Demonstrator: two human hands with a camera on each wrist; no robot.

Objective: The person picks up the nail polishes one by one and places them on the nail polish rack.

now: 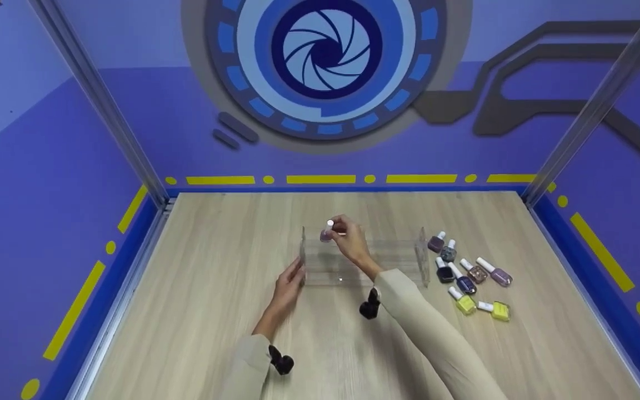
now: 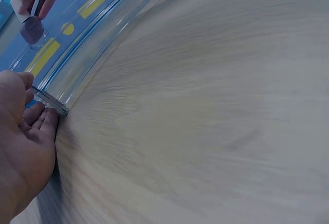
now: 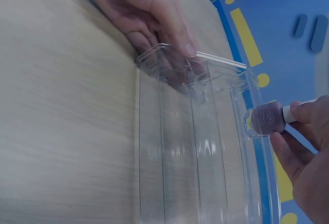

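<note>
A clear plastic tiered rack stands on the table in front of me. At its left end panel, my left hand grips the edge, the thumb and fingers about it in the right wrist view. My right hand pinches a mauve nail polish bottle by its white cap. The bottle hangs glass end down over the rear step of the rack, near the left end; whether it touches the plastic I cannot tell. The steps that show hold no bottles.
Right of the rack lie several nail polish bottles: a dark purple one, a grey glitter one, a mauve one and yellow ones among them. A blue printed wall closes off the table's back.
</note>
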